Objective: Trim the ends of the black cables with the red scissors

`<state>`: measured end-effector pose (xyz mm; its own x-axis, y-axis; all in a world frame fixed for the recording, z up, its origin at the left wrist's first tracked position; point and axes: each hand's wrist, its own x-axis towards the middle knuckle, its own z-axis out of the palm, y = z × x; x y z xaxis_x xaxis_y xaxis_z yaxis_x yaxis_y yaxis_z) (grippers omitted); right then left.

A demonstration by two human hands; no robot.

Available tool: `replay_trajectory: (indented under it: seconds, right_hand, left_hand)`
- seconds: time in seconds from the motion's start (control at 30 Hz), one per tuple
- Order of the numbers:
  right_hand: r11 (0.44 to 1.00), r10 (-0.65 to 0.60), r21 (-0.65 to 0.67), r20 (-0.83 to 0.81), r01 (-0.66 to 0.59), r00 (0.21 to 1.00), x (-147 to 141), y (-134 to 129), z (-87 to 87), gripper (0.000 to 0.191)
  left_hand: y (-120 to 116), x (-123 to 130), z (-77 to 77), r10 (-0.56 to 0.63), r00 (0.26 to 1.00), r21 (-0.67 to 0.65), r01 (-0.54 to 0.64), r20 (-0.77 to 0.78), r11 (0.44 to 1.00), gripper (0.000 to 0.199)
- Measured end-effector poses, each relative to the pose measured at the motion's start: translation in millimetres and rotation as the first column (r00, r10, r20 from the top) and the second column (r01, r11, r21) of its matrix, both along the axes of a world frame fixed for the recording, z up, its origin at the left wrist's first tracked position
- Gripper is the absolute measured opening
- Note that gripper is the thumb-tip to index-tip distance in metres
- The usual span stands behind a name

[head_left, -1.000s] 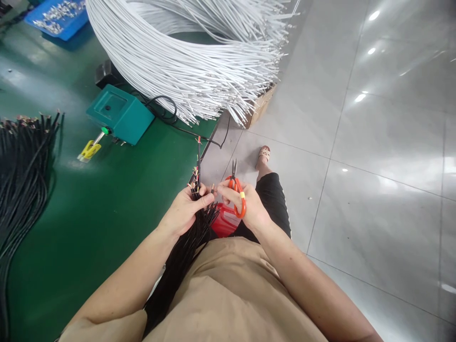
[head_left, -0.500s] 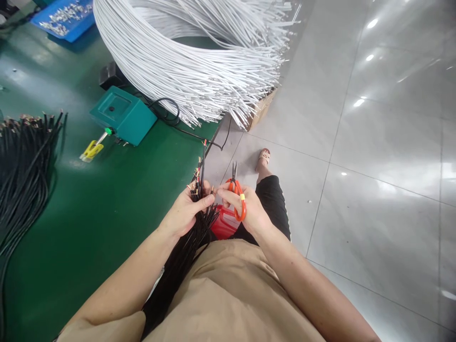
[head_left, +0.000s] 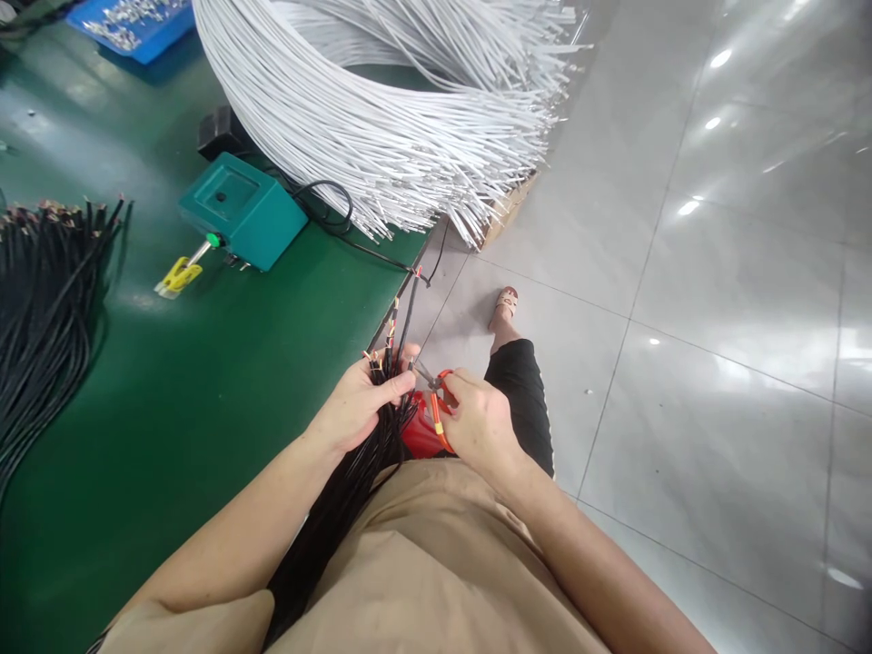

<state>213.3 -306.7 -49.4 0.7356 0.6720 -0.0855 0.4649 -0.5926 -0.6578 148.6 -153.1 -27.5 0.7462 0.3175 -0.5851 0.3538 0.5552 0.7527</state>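
My left hand (head_left: 361, 400) is closed around a bundle of black cables (head_left: 364, 477), whose stripped ends show red, yellow and bare copper-coloured wires above the thumb. The cables hang down across my lap toward the lower left. In my right hand (head_left: 480, 418) is a pair of orange-handled scissors (head_left: 440, 418), its fingers wrapped round the loops. The blades point up and left, their tips beside a cable end at my left thumb. Whether the blades touch that end I cannot tell.
On the green table (head_left: 204, 436) stands a teal box (head_left: 245, 213) with a yellow-tipped arm. More black cables (head_left: 51, 318) lie at the left, and a coil of white cables (head_left: 381, 118) lies behind. A blue tray (head_left: 153, 41) holds small metal parts. Something red (head_left: 417, 431) shows below my hands.
My right hand has turned the scissors from pointing upward to pointing left, bringing the blades to the cable ends at my left thumb. My left hand keeps its hold.
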Motion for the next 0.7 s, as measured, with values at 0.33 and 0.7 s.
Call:
replay_trajectory:
  seconds: [0.33,0.7]
  right_hand:
    - [0.985,0.047,-0.169,0.211,-0.01,0.976,-1.8,-1.3,0.5,0.011]
    - [0.966,0.111,-0.257,0.286,-0.036,0.952,-3.0,-4.3,5.7,0.014]
  left_hand:
    - [0.3,-2.0,-1.8,-0.035,0.999,0.06,0.035,0.0,0.998,0.036]
    - [1.9,-3.7,-3.9,-0.094,0.995,0.15,0.098,-0.035,0.984,0.036]
